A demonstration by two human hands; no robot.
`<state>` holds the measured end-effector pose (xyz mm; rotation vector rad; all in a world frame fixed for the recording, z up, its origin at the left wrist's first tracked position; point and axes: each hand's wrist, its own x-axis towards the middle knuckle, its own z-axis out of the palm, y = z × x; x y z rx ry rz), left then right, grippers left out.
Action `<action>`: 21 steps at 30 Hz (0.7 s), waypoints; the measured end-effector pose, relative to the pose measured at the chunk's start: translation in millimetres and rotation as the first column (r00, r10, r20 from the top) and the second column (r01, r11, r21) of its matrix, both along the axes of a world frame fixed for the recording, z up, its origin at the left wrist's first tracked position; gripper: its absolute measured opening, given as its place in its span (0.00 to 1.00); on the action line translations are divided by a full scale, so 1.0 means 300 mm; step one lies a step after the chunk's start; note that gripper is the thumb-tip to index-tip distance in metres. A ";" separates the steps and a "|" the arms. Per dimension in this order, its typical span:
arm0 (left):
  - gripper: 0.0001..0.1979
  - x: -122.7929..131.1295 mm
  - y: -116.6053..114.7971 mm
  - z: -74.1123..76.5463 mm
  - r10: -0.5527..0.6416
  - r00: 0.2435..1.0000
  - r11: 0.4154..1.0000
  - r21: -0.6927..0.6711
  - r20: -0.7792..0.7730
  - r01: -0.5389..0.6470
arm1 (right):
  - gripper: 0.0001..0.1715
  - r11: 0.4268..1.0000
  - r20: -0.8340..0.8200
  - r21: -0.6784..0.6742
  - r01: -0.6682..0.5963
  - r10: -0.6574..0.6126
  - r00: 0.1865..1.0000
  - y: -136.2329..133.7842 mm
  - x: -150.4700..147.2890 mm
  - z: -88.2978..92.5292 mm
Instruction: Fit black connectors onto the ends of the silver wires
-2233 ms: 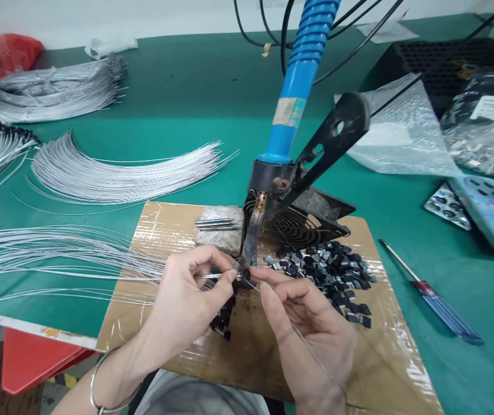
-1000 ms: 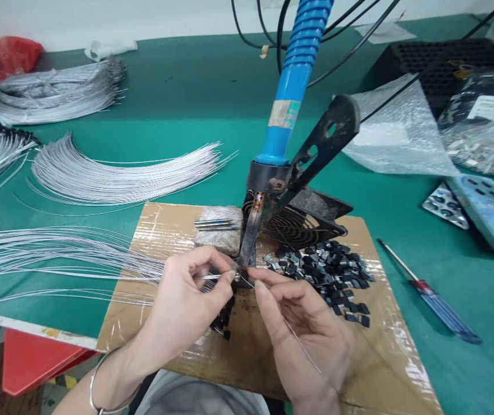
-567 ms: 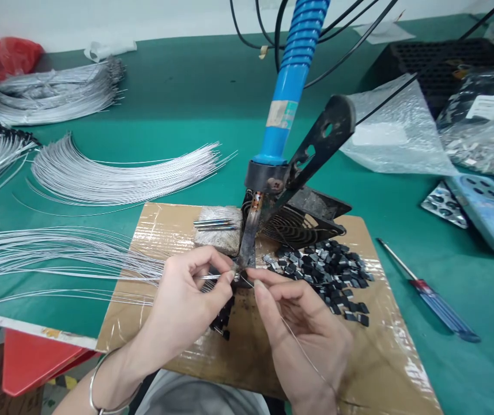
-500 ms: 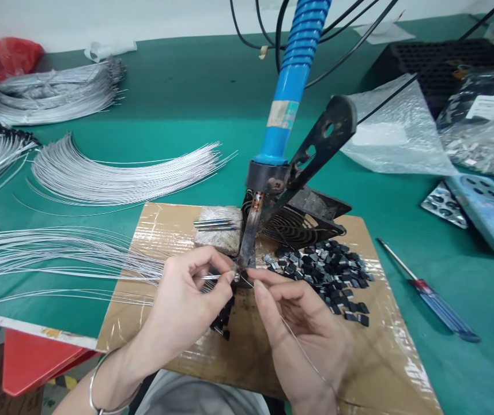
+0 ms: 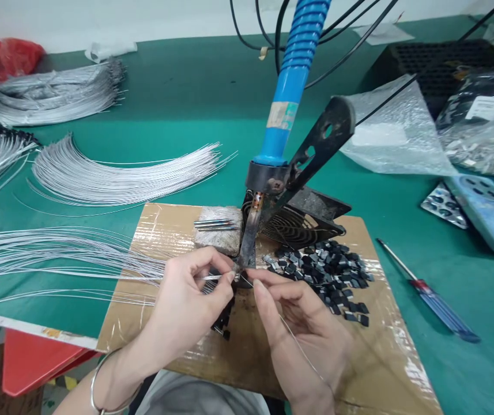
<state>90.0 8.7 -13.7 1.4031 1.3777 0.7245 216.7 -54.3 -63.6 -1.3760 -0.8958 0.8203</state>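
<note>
My left hand (image 5: 186, 305) pinches a thin grey wire (image 5: 177, 278) between thumb and forefinger, its end at the tip (image 5: 249, 245) of a blue-handled soldering iron (image 5: 287, 98) that stands fixed in a black stand (image 5: 302, 219). My right hand (image 5: 302, 328) pinches a fine solder wire (image 5: 298, 349) and holds its end to the same tip. Both hands meet over a taped cardboard sheet (image 5: 385, 357). A pile of small black parts (image 5: 324, 271) lies just right of the tip. A few black parts (image 5: 223, 323) lie under my left hand.
Bundles of grey wires (image 5: 121, 173) fan over the green table on the left. A screwdriver (image 5: 428, 300) lies at the right. Plastic bags (image 5: 393, 132), a blue phone (image 5: 489, 213) and a black tray (image 5: 441, 57) sit at the back right. A grey block (image 5: 221, 236) holds metal pins.
Almost nothing differs; both hands stay pinched at the iron's tip, and the view has shifted slightly.
</note>
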 end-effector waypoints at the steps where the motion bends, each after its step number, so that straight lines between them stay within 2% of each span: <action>1: 0.06 0.001 0.000 0.001 -0.002 1.000 1.000 0.000 0.005 0.002 | 0.09 1.000 -0.001 0.001 0.002 -0.002 1.000 0.000 0.000 0.000; 12: 0.06 -0.005 -0.008 0.001 0.000 1.000 0.999 0.034 -0.012 0.000 | 0.08 1.000 0.005 0.016 0.026 -0.026 1.000 0.002 -0.010 0.016; 21: 0.06 -0.008 -0.005 -0.005 -0.010 1.000 1.000 0.018 -0.009 0.010 | 0.09 0.999 0.029 0.036 0.002 -0.003 1.000 -0.002 -0.005 -0.002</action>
